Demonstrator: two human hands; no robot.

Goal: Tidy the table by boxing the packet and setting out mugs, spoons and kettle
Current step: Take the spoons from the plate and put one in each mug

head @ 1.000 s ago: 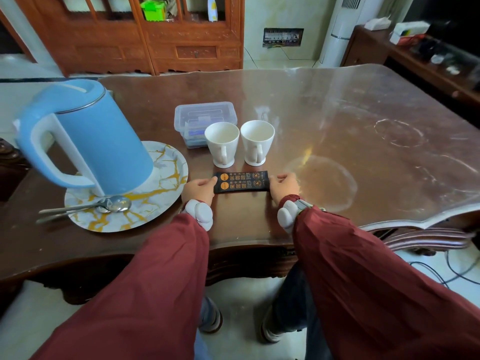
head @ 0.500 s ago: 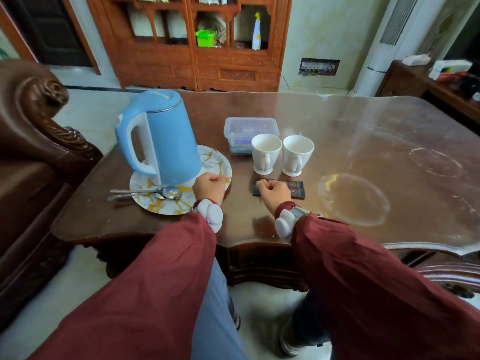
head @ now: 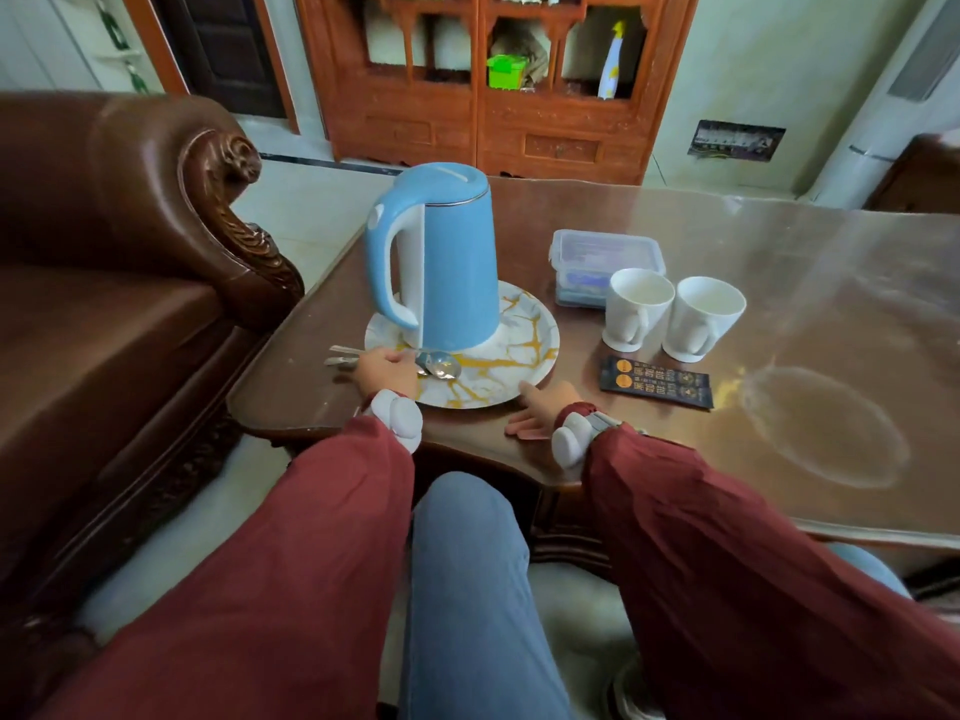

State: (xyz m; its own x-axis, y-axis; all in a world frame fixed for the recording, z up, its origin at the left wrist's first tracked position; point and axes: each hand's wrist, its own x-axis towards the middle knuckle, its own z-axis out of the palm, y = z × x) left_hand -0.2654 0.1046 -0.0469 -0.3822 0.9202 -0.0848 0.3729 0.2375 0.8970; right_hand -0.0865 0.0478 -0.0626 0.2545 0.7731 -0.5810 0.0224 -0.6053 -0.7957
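Change, packet: half a second ago my right hand covered the near left end of the packet [head: 656, 382]; now I see it lying free on the table [head: 779, 283], with no hand on it.
Change, right hand: I see the right hand [head: 540, 407] has come off the packet and moved left; it lies palm down on the wood, fingers loosely spread, the forefinger at the plate's [head: 540, 324] near right rim, holding nothing.
Change, left hand: earlier it hovered curled at the plate's near edge; now the left hand [head: 387, 371] has closed over the handles of the spoons [head: 439, 363]. I read it as gripping them, though the fingertips are hidden.
Change, view: my camera has swung left, so more of the brown sofa [head: 130, 262] shows.
Spoons: bowls on the plate at 7 o'clock from the kettle [head: 441, 262], handles sticking out past the rim to the left.
Kettle: blue, upright on the plate, handle toward me.
Mugs: two white mugs [head: 675, 314] side by side at 3 o'clock from the plate, handles facing me.
Box: clear lidded box [head: 605, 252] just behind the mugs, at 11 o'clock from them.
Packet place: at 6 o'clock from the mugs, close to them.
Writing: the packet is dark with orange roundels and pale print; I cannot read the characters.
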